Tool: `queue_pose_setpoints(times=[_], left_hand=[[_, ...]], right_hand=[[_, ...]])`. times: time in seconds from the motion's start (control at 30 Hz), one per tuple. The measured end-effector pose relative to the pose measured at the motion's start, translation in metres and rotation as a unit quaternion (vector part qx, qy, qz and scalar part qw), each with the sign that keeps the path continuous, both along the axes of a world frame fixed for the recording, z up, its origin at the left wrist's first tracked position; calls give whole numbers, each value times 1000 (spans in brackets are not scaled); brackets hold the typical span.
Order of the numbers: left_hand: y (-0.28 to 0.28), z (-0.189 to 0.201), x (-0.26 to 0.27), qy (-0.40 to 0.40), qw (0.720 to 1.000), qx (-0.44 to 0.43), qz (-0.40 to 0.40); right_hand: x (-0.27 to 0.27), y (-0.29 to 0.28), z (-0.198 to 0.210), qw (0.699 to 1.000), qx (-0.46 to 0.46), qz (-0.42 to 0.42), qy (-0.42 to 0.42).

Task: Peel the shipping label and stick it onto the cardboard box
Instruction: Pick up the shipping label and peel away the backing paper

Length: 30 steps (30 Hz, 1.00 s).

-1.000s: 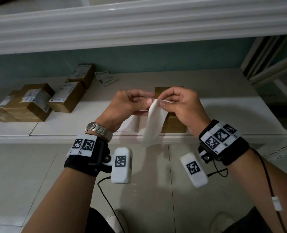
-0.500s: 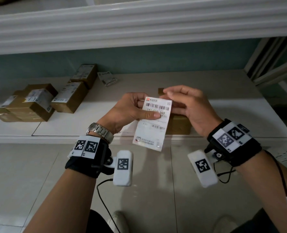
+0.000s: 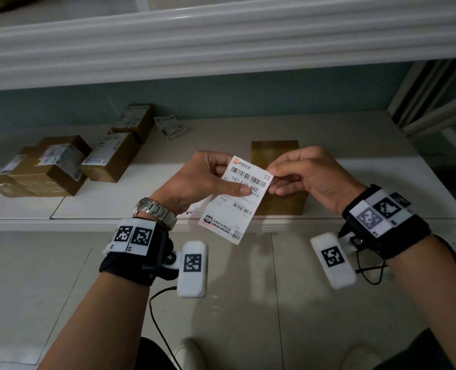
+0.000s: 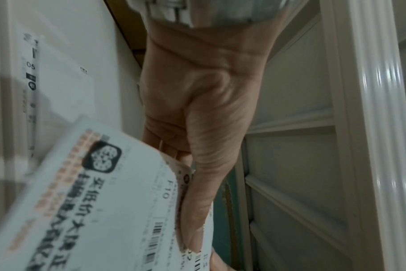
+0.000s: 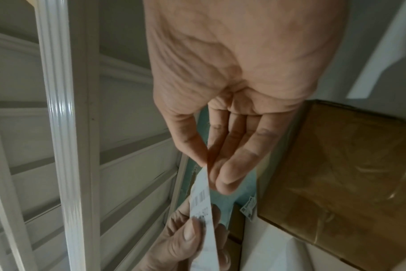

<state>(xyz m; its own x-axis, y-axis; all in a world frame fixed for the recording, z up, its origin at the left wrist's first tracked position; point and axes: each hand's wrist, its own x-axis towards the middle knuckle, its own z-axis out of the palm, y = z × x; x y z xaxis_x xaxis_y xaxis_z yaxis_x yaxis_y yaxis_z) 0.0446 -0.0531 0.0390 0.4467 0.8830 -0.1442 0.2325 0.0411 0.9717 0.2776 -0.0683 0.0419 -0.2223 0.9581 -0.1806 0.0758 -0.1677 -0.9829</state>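
A white shipping label (image 3: 236, 202) with barcodes faces me, held upright in front of the shelf. My left hand (image 3: 236, 184) grips its upper left part, the thumb (image 3: 237, 190) lying across the print. My right hand (image 3: 271, 179) pinches the label's top right corner. The plain brown cardboard box (image 3: 274, 153) stands on the shelf right behind both hands, partly hidden by them. The left wrist view shows the label (image 4: 93, 201) under the thumb (image 4: 202, 183). In the right wrist view the label (image 5: 202, 205) runs edge-on from my right hand (image 5: 208, 163), beside the box (image 5: 336, 174).
Several labelled cardboard boxes (image 3: 48, 166) sit at the shelf's left, with two more (image 3: 112, 158) behind them. A loose label sheet (image 3: 170, 126) lies near the back wall. Another sheet (image 4: 58, 82) lies on the shelf beneath my left hand. An upper shelf (image 3: 221, 44) overhangs.
The label turned from its blank back, hanging bent, to its printed face toward me. My right hand's fingers shifted to the top right corner.
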Motion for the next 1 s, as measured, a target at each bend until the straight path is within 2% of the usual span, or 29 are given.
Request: queue_pose_setpoints(times=[0.13,0.33,0.47,0.7,0.87,1.0], left_hand=[[0,1,0,-11,1000,2,17],[2,1,3,-54,996,2,69],[2,1,3,-49,997,-6,67],[6,2,-4,-25,993,19,114],[2,4,-2,-23,993,36,106],[-1,4,5,-24,995,37,85]], right_hand=[[-3,1,-1,1000,0,-13,8],[-13,-3,-5,999,-23,29,-2],[-18,-5,-8,999,-16,32,-21],[-10,-1,-9,993,33,39,-105],[-14,-2,-12,996,44,30,-74],[-22,-4,-16,991,106,2,-86]])
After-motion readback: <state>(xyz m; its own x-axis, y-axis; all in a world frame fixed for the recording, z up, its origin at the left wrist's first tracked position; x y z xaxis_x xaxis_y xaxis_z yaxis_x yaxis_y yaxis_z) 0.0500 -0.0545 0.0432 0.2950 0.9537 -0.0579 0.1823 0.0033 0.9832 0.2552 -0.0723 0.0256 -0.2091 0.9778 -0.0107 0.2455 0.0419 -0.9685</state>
